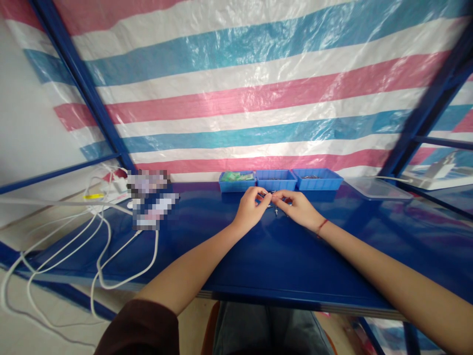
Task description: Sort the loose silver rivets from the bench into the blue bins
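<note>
My left hand (251, 206) and my right hand (296, 209) meet above the middle of the blue table (266, 261), fingertips pinched together and touching. Whatever sits between the fingertips is too small and too covered to name. Just below them, small metal pieces (276, 211) lie on the tabletop, partly hidden by the fingers. Close behind the hands stand three blue bins in a row. The left bin (237, 185) holds green and clear plastic stuff, while the middle bin (275, 184) and the right bin (318, 183) contain small dark or metallic parts.
White cables (107, 261) loop over the table's left side and hang off its front edge, near a power strip (114, 197). Blurred-out items lie beside them. A clear plastic lid (377, 188) rests at the back right. Blue frame posts (84, 98) and a striped plastic sheet (240, 98) bound the back.
</note>
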`<state>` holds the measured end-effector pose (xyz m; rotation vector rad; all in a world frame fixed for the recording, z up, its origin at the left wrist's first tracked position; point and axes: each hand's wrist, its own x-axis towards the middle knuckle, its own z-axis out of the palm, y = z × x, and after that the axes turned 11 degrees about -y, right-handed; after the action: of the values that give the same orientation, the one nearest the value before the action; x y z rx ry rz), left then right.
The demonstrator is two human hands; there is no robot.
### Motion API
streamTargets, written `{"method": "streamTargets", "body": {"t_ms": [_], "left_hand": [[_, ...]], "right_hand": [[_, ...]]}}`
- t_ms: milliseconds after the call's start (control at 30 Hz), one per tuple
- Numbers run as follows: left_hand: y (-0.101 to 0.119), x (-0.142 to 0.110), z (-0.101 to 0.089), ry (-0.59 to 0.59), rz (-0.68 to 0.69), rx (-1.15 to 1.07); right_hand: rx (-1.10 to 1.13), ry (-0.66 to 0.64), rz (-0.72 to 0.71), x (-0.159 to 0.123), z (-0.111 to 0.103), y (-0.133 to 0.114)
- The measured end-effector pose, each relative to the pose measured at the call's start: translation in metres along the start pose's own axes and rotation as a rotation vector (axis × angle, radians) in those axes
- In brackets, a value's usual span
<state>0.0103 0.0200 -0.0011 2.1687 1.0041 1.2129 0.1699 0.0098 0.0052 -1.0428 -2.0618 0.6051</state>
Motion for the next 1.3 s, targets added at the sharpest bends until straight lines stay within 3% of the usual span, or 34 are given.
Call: {"method": "streamTargets", "body": {"t_ms": [100, 167, 367, 500, 633, 833, 1000, 1133, 1300], "left_hand": [[-0.002, 0.0, -0.001, -0.04, -0.011, 0.051], [-0.004, -0.002, -0.002, -0.104, -0.002, 0.159], [-0.009, -0.008, -0.002, -0.412, -0.036, 0.553], [-0.006, -0.007, -0.001, -0.441, -0.071, 0.582], [-0.003, -0.005, 0.0, -0.423, -0.094, 0.601], [-0.003, -0.005, 0.002, -0.438, -0.067, 0.662], [-0.003, -0.003, 0.001, -0.45, -0.069, 0.713], [-0.002, -0.003, 0.0, -0.456, -0.063, 0.747], [-0.004, -0.005, 0.001, -0.4, -0.077, 0.701]], "right_hand": [[0.027, -0.037, -0.011, 0.001, 0.0, 0.0], [0.047, 0.011, 0.003, 0.004, -0.004, 0.005], [-0.124, 0.4, 0.19, 0.012, -0.047, 0.043], [-0.433, 0.551, 0.406, 0.007, -0.087, 0.071], [-0.634, 0.44, 0.561, -0.002, -0.105, 0.091], [-0.722, 0.351, 0.599, -0.001, -0.101, 0.101], [-0.724, 0.381, 0.522, 0.002, -0.097, 0.093], [-0.729, 0.392, 0.382, 0.005, -0.09, 0.082], [-0.671, 0.22, 0.193, 0.01, -0.069, 0.058]]}}
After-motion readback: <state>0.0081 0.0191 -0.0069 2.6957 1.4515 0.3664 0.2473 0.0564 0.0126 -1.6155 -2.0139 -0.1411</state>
